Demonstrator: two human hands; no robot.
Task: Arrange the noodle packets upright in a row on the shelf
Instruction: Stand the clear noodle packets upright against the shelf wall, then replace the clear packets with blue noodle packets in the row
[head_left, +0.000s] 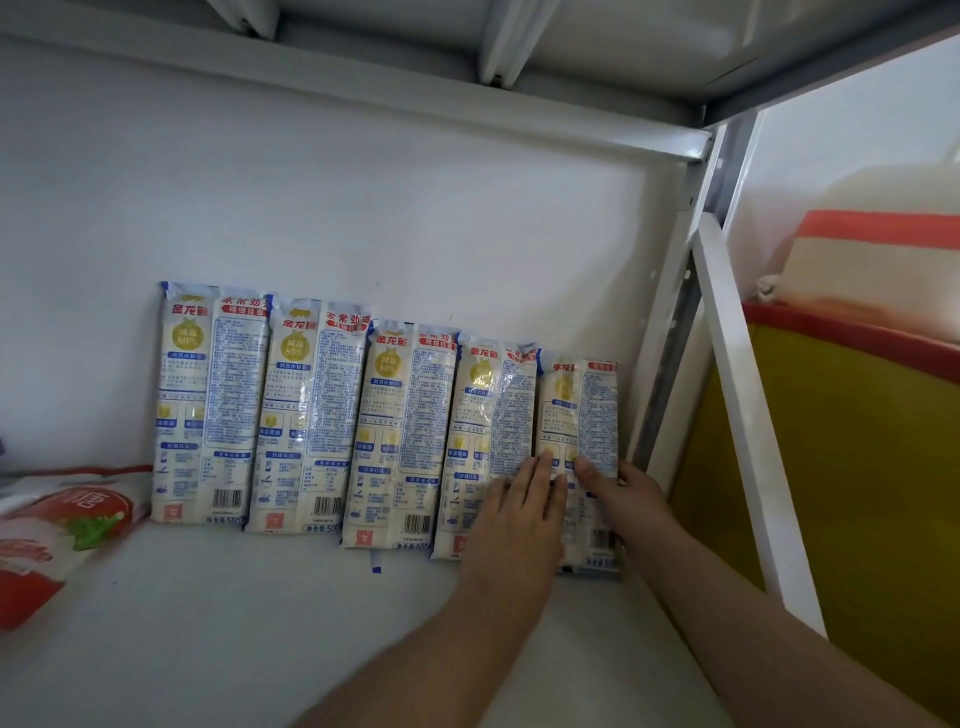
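The left hand (519, 512) lies flat with straight fingers on the lower part of the fourth noodle packet (488, 447), its fingertips reaching onto the fifth noodle packet (584, 415). The right hand (626, 499) grips the lower right edge of that fifth packet, thumb on the front and fingers hidden behind it. Five noodle packets stand upright in a row on the white shelf (260, 623), leaning against the back wall, each touching or slightly overlapping its neighbour. A red and white bag (57, 535) lies at the left. Beyond the shelf post (748, 410), a yellow panel (852, 467) shows.
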